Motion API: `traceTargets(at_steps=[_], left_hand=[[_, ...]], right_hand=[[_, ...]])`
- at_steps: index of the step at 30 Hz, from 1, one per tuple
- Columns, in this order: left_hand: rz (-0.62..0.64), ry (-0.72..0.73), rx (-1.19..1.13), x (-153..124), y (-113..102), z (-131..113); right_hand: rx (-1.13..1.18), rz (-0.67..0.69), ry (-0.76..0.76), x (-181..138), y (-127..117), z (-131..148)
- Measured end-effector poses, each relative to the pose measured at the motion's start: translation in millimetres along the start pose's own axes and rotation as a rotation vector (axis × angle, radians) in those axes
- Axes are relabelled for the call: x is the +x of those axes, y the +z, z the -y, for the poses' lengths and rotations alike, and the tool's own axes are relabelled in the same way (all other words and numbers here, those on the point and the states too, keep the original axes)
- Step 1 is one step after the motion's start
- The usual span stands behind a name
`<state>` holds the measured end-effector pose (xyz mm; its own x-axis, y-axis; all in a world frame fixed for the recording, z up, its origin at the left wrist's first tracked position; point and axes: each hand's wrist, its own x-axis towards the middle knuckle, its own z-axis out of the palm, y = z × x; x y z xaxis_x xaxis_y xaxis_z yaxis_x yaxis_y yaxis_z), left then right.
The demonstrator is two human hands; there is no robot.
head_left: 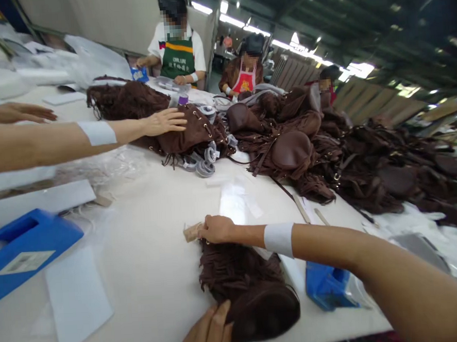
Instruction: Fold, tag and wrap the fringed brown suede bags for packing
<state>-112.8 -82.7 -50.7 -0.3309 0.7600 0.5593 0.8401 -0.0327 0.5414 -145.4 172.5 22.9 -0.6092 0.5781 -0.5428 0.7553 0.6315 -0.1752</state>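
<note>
A dark brown fringed bag (238, 273) lies on its side on the white table (147, 238), its smooth round base toward me. My right hand (218, 229) is closed at the bag's far end. From its fingertips sticks out a small tan tag (192, 232); whether the fingers also grip the bag's edge is hard to see. My left hand (209, 334) is partly cut off by the bottom edge. Its fingers are stretched out and rest against the side of the bag near the base; the thumb is hidden.
A co-worker's hand (165, 121) rests on another brown bag (189, 132) at left. A large heap of brown bags (366, 152) fills the right. Blue tape dispensers (32, 250) (324, 284) stand on both sides. White card (77, 299) lies left. Other people work across the table.
</note>
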Motion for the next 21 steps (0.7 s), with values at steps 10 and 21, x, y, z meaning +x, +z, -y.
traceTargets(at_steps=[10,21], left_hand=[[0.218,-0.052,-0.039,3,-34,14],[0.309,-0.075,-0.149,31,-40,29]], right_hand=[[-0.086,-0.204,-0.024,11,7,-9],[-0.219,-0.262,-0.176,-58,-40,9]])
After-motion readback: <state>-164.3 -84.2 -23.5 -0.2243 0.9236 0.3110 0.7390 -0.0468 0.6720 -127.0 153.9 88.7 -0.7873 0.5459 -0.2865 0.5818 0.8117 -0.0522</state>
